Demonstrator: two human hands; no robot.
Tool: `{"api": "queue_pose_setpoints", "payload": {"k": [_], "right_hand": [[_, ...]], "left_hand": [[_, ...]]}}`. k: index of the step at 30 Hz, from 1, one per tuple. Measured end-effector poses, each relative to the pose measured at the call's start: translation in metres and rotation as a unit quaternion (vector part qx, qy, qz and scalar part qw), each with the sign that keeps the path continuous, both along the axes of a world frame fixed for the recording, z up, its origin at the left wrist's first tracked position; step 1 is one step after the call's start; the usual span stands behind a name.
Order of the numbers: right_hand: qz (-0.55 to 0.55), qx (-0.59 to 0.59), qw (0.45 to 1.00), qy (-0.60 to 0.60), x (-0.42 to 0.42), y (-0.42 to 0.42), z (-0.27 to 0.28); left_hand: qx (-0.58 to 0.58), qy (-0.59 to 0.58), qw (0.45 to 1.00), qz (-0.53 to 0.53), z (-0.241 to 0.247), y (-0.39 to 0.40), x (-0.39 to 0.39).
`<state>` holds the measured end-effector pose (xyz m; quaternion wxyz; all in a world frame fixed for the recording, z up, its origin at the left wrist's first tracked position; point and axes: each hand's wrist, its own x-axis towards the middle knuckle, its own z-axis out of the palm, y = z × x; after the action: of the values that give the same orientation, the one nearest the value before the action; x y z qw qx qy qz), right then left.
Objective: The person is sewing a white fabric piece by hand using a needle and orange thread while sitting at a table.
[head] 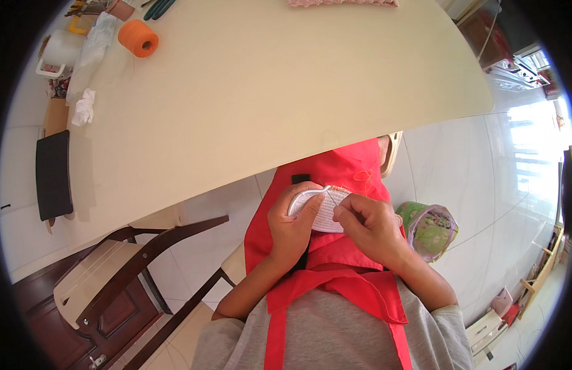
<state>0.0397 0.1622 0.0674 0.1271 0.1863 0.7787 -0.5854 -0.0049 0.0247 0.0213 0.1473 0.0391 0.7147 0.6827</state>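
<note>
Above my lap, my left hand (293,215) grips the left side of a round white coiled-cord piece (330,217), its thumb on the near face and its fingers behind. A loose end of white cord bends up at the rim, beside a row of orange stitches (340,189). My right hand (369,224) pinches a thin sewing needle (332,197) that slants up to this rim. Orange thread (363,176) lies looped on the red apron (327,162) beyond the piece. My right hand hides the right part of the piece.
An orange thread cone (138,38) lies on the cream table (286,83), with crumpled tissue (84,107) nearer its left side. A green floral bin (427,231) stands on the floor at my right. To my left is a wooden-armed chair (110,268).
</note>
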Motion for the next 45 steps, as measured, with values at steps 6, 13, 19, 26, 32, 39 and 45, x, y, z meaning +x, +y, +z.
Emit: {"api": "queue_pose_setpoints", "payload": {"k": [6,13,19,26,32,39,45], "right_hand": [[0.01,0.011,0.995,0.102,0.001,-0.004,-0.013],[0.0,-0.056,0.997,0.046,0.002,-0.002,-0.02],[0.2,-0.165,0.966,0.011,-0.006,0.064,0.005],[0.111,-0.176,0.978,0.031,-0.048,0.067,-0.01],[0.024,0.036,0.999,0.029,-0.037,0.053,-0.042],[-0.022,0.062,0.995,0.078,0.003,0.029,0.011],[0.018,-0.017,0.999,0.037,0.008,0.003,0.006]], "left_hand": [[-0.034,0.069,0.997,-0.02,0.001,0.001,0.002],[-0.033,0.089,0.995,-0.038,-0.002,0.003,0.004],[0.097,-0.103,0.988,-0.064,-0.01,-0.004,-0.004],[0.218,-0.211,0.941,-0.15,-0.014,-0.004,-0.005],[0.235,-0.205,0.94,-0.139,-0.015,-0.007,-0.003],[0.2,-0.159,0.962,-0.095,-0.02,-0.002,-0.007],[0.186,-0.141,0.969,-0.084,-0.017,0.001,-0.006]]}}
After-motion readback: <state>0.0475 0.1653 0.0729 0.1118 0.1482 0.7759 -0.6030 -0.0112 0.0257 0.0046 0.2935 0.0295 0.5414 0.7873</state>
